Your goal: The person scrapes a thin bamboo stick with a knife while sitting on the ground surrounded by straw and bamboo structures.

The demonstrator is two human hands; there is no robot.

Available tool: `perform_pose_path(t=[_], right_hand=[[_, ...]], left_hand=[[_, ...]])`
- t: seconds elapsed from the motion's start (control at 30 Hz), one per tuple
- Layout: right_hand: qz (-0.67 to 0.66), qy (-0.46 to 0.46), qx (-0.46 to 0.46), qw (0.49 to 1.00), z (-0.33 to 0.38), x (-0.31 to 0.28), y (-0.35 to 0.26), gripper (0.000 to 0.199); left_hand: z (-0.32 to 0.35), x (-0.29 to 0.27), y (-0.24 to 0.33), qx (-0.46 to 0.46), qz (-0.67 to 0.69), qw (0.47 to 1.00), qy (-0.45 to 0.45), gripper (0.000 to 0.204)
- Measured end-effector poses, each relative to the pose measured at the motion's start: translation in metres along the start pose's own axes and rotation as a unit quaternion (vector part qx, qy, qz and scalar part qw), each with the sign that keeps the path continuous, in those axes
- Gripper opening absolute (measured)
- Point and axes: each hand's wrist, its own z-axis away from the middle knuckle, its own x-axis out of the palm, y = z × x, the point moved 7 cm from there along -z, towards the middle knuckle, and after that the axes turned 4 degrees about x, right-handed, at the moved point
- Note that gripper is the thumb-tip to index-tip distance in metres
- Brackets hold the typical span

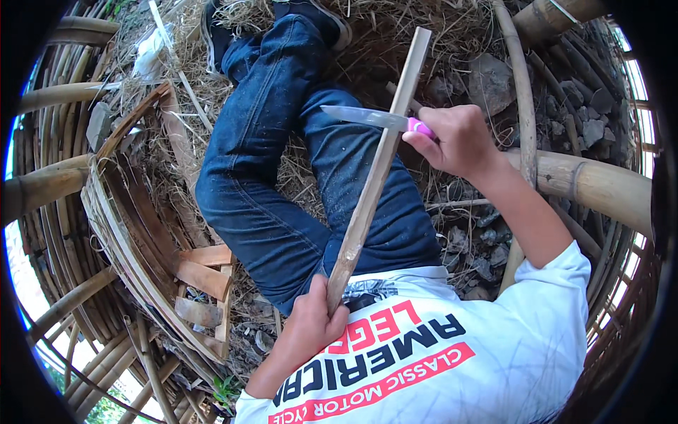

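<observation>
A long, narrow strip of split bamboo or wood (371, 187) slants across my lap, its far end pointing up and to the right. My left hand (316, 318) is wrapped round its near end, close to my waist. In my right hand (458, 141) is a knife (360, 116) with a pink handle, gripped in a closed fist. The knife's blade lies across the strip's upper part and points left; it appears to touch the strip. Most of the handle is hidden by my fingers.
My legs in blue jeans (261, 141) stretch ahead over straw. On the left stands a bamboo frame (134, 261) with wooden slats (205, 275). Grey stones (491, 85) and a thick bamboo pole (593, 187) lie on the right. Bamboo walls (63, 127) curve around both sides.
</observation>
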Motion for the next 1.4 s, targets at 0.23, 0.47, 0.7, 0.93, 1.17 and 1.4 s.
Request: perform_pose_path(t=[0.23, 0.47, 0.7, 0.93, 1.17, 1.4], right_hand=[[-0.008, 0.014, 0.029, 0.999, 0.005, -0.007, 0.026, 0.053], [0.050, 0.020, 0.048, 0.997, 0.002, -0.010, 0.035, 0.051], [-0.021, -0.001, 0.032, 0.999, 0.002, -0.012, 0.023, 0.049], [0.032, 0.033, 0.058, 0.997, 0.006, -0.015, 0.048, 0.053], [0.055, 0.066, 0.078, 0.993, 0.000, -0.010, 0.066, 0.051], [0.037, 0.017, 0.019, 0.999, -0.008, -0.008, 0.043, 0.050]], left_hand=[[0.008, 0.003, -0.007, -0.021, 0.002, 0.999, -0.033, 0.032], [0.020, 0.004, -0.016, -0.055, -0.026, 0.997, -0.055, 0.036], [0.026, 0.002, -0.015, -0.038, -0.025, 0.997, -0.057, 0.035], [0.031, 0.002, -0.023, 0.010, -0.036, 0.998, -0.044, 0.029], [0.029, 0.005, -0.036, -0.018, -0.047, 0.997, -0.055, 0.030], [0.033, 0.005, -0.036, -0.020, -0.038, 0.998, -0.049, 0.031]])
